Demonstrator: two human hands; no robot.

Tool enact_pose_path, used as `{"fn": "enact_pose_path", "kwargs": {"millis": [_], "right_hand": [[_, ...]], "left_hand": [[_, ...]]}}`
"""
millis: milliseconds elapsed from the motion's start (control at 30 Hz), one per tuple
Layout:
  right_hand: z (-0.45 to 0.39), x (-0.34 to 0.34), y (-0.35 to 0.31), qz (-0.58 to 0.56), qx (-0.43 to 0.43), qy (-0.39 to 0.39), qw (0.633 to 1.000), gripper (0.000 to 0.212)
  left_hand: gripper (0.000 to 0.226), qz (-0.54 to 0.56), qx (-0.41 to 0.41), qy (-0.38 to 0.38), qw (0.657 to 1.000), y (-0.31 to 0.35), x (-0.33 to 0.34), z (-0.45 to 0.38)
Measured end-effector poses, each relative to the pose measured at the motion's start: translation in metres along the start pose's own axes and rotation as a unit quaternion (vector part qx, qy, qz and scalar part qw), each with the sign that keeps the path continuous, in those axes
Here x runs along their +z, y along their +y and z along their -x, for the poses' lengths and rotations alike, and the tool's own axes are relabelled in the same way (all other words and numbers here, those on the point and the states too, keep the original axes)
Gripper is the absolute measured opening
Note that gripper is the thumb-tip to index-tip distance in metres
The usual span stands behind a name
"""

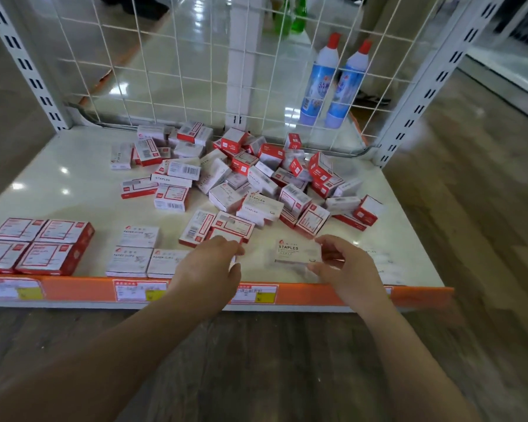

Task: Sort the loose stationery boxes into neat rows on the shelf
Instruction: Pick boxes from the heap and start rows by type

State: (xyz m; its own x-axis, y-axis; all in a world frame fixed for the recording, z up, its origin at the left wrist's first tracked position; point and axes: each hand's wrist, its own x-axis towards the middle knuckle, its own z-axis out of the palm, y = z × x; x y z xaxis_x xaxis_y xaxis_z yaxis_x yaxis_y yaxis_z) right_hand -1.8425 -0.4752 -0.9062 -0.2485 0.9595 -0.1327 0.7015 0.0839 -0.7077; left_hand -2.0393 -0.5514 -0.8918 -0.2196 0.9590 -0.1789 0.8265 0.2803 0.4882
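Low white metal shelf with an orange price rail along its front, white wire-mesh back panel behind. Far left, four red-and-white flat boxes sat squared in a block at the front edge; just right of them, three white paper-clip boxes formed the start of a row. Left hand reached over the front edge, fingers curled down onto a small box mostly hidden beneath them; grip could not be confirmed. Behind, a loose heap of red-and-white stationery boxes filled the middle and back of the shelf, unsorted. Right hand pinched a white staples box by its right end, thumb and fingers curled round it, just above the shelf near the front. Two blue spray bottles with red caps stood beyond the mesh. Risk, as judged: box set askew, or a forearm nudging the finished rows off the edge. No containers held anything visible; cartons all closed.
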Motion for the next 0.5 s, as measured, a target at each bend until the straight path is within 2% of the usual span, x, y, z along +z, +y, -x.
{"fn": "enact_pose_path", "kwargs": {"millis": [133, 267, 500], "right_hand": [[0.002, -0.019, 0.015, -0.006, 0.016, 0.026, 1.000, 0.031], [0.003, -0.031, 0.026, -0.005, 0.051, 0.055, 0.997, 0.041], [-0.006, -0.046, 0.035, 0.013, 0.063, 0.063, 0.996, 0.044]], "left_hand": [[0.035, -0.043, 0.053, -0.007, 0.998, 0.022, 0.011, -0.005], [0.035, -0.032, 0.100, -0.021, 0.994, 0.042, 0.026, -0.012], [0.038, -0.045, 0.127, -0.045, 0.990, 0.062, 0.041, -0.024]]}}
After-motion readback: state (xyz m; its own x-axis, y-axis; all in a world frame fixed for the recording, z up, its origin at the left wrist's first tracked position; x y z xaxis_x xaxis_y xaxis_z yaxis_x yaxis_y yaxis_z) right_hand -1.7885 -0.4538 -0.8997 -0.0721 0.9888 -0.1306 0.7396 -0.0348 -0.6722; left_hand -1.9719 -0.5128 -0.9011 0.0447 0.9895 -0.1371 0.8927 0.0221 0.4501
